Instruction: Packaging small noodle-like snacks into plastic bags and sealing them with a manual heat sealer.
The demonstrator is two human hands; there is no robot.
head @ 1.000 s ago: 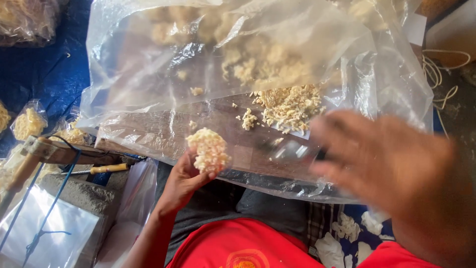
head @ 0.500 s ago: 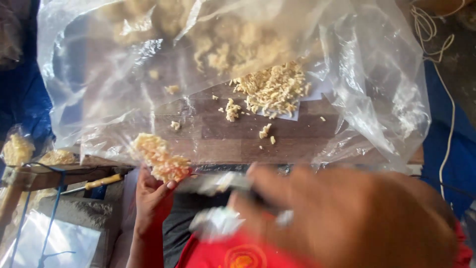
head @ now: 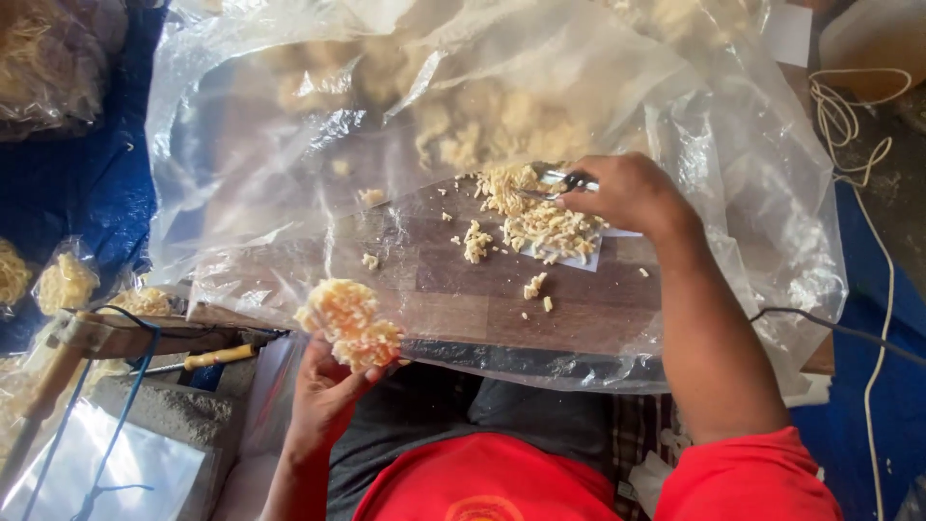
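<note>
My left hand (head: 323, 396) holds up a pale yellow clump of dried noodles (head: 351, 322) near the front edge of the wooden board (head: 502, 299). My right hand (head: 622, 193) reaches onto the board and grips a small metal spoon (head: 555, 179) whose tip rests in a pile of broken noodle bits (head: 540, 217). The pile lies partly on a small white sheet. A large clear plastic bag (head: 289, 145) full of noodle clumps lies over the far half of the board.
Small sealed packets of noodles (head: 63, 282) lie at the left on a blue tarp (head: 77, 183). A wooden tool with blue cord (head: 125, 333) and clear empty bags (head: 116, 463) sit at lower left. White cord (head: 849, 116) runs along the right.
My right hand has swung from close to my chest out to the noodle pile, now gripping the spoon. My left hand stays low at the board's front edge with its clump.
</note>
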